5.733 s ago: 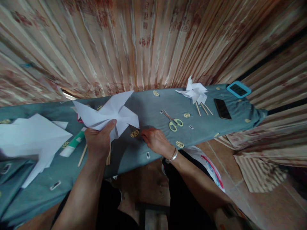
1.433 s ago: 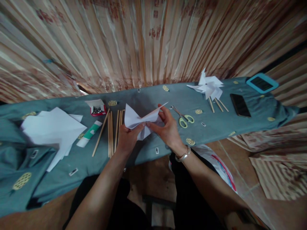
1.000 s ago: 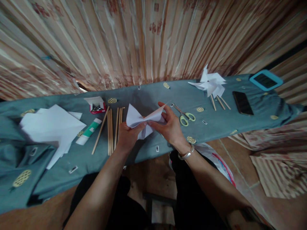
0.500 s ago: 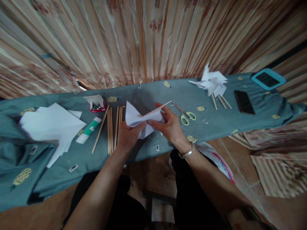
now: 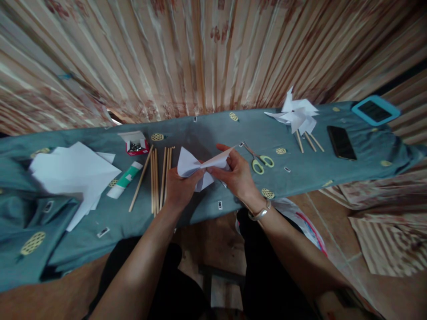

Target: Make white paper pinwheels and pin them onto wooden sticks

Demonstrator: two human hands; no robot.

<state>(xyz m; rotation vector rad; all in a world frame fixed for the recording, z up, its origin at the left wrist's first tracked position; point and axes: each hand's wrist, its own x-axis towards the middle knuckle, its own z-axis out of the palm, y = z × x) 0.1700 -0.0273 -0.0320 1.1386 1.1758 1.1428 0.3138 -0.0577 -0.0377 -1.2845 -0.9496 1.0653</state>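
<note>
A white paper pinwheel [image 5: 188,165] with its corners bent inward is held above the table between both hands. My left hand [image 5: 181,189] pinches it from the left, thumb pressed near the centre. From the right, my right hand [image 5: 237,172] grips it with the thumb at the middle and fingers behind the paper. The fingers cover part of the centre. Just left of my left hand lie several wooden sticks [image 5: 154,182]. A pair of scissors with light green handles [image 5: 258,161] rests to the right of my right hand.
Further left are a stack of white paper [image 5: 76,173], a glue stick [image 5: 124,179] and an open red box of small metal pieces [image 5: 136,146]. Finished pinwheels on sticks [image 5: 296,116], a black phone [image 5: 341,142] and a blue-framed tablet [image 5: 375,110] lie right. A curtain [image 5: 200,58] hangs behind.
The paper's left and right upper corners have been drawn further in toward the centre. Both hands keep their grip in nearly the same place.
</note>
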